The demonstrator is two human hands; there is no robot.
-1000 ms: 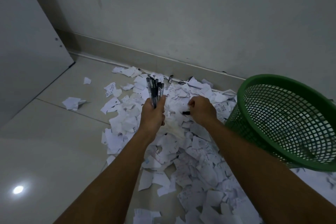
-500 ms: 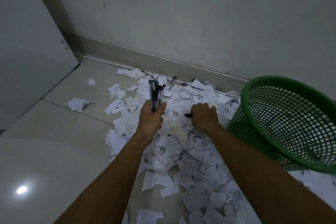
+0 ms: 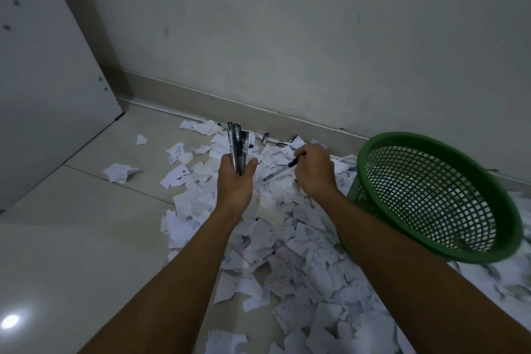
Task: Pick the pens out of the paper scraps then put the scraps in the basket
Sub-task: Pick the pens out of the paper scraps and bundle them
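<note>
Left hand (image 3: 235, 184) clutching bundle of black-capped clear plastic pens (image 3: 237, 149); right hand (image 3: 314, 172) pinching slim clear pen (image 3: 280, 172) nr cap. Prob. light, stiff, slick; mid-barrel hold best.

The floor (image 3: 71, 238) is pale glossy tile with a grout line running across it and a bright light reflection at the lower left. A broad heap of torn white paper scraps (image 3: 287, 253) lies on it, reaching the base of the wall, with stray pieces (image 3: 119, 172) off to the left. A few dark pens (image 3: 265, 138) lie among the far scraps. A green mesh basket (image 3: 373, 158), tilted, sits on the right edge of the heap.
</note>
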